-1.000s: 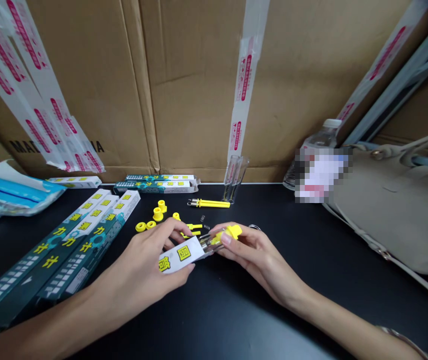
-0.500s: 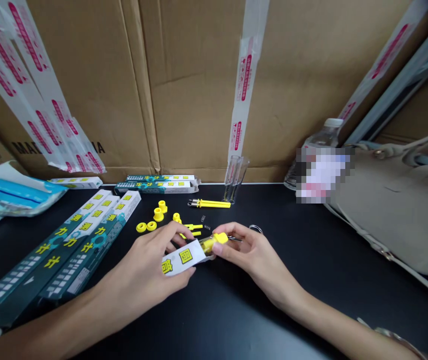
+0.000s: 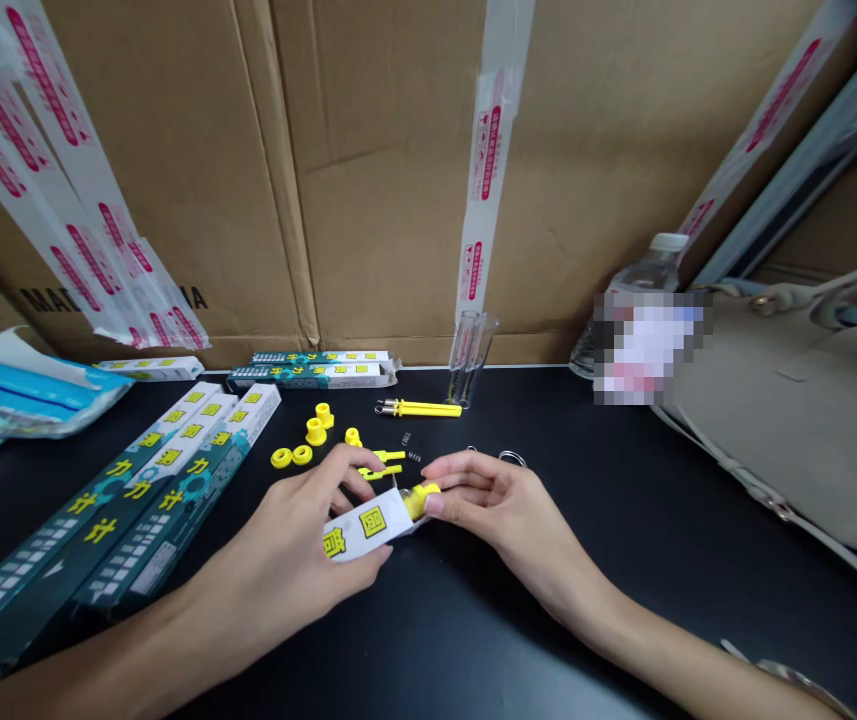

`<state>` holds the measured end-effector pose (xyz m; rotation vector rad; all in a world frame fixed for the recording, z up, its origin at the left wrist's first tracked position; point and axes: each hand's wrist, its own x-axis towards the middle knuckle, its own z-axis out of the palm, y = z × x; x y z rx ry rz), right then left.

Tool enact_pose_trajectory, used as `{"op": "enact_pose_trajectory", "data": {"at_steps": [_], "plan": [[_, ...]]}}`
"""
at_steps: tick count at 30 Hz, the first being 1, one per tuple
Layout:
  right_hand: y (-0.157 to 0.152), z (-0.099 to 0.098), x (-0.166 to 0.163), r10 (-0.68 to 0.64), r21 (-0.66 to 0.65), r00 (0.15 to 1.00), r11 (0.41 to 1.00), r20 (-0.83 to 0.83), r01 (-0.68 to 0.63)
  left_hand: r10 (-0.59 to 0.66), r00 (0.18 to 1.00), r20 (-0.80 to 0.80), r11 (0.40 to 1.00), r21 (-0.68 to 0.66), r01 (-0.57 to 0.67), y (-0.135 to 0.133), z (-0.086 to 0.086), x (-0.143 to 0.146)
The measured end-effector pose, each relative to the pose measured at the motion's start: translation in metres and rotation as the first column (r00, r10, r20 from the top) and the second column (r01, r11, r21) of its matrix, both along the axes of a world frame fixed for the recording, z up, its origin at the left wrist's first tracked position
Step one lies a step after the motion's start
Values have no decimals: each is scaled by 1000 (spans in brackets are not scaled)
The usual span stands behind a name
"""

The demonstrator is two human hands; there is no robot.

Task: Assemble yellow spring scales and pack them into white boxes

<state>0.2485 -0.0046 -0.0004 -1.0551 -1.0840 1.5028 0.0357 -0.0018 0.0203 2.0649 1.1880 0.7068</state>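
My left hand (image 3: pixel 300 530) is wrapped round a small white box (image 3: pixel 368 525) with yellow lettering. The box tilts up a little towards the right, its right end open. From that end sticks the yellow end of a spring scale (image 3: pixel 422 499); the rest of it is hidden in the box. My right hand (image 3: pixel 484 500) pinches this yellow end between thumb and fingers. Just behind my hands lie yellow rods (image 3: pixel 387 457), partly covered by my left fingers, and small metal springs (image 3: pixel 414 457). Metal rings (image 3: pixel 512 458) lie beyond my right hand.
Three long printed boxes (image 3: pixel 173 480) lie at the left, two more (image 3: pixel 315 372) at the back. Several yellow caps (image 3: pixel 315 432), a yellow rod with a metal end (image 3: pixel 428 408) and upright clear tubes (image 3: pixel 473 350) are mid-table. A water bottle (image 3: pixel 585 345) and beige bag (image 3: pixel 780 440) stand right.
The spring scale has slid further into the box; less of its yellow end shows. My right hand has moved slightly left with it, while my left hand holds the box nearly still.
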Motion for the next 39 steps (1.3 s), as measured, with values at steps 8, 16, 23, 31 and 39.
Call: {"op": "enact_pose_trajectory", "data": {"at_steps": [8,16,23,31,39], "plan": [[-2,-2,-7,80,-7,997,997,11,-80,-58,997,-47,998,3,59,-6,2,1],[-5,2,-5,72,122,997,990,6,-72,-64,987,-145,991,107,80,-2,13,0],[-11,-4,-4,6,297,973,952,229,-75,-21,989,-149,988,149,43,2,15,-2],[-11,-7,-2,-2,363,955,925,295,-110,-29,991,-127,989,142,47,-1,14,-3],[-9,-7,-1,-20,503,900,834,436,-225,-57,992,-116,984,164,76,-2,12,-4]]}}
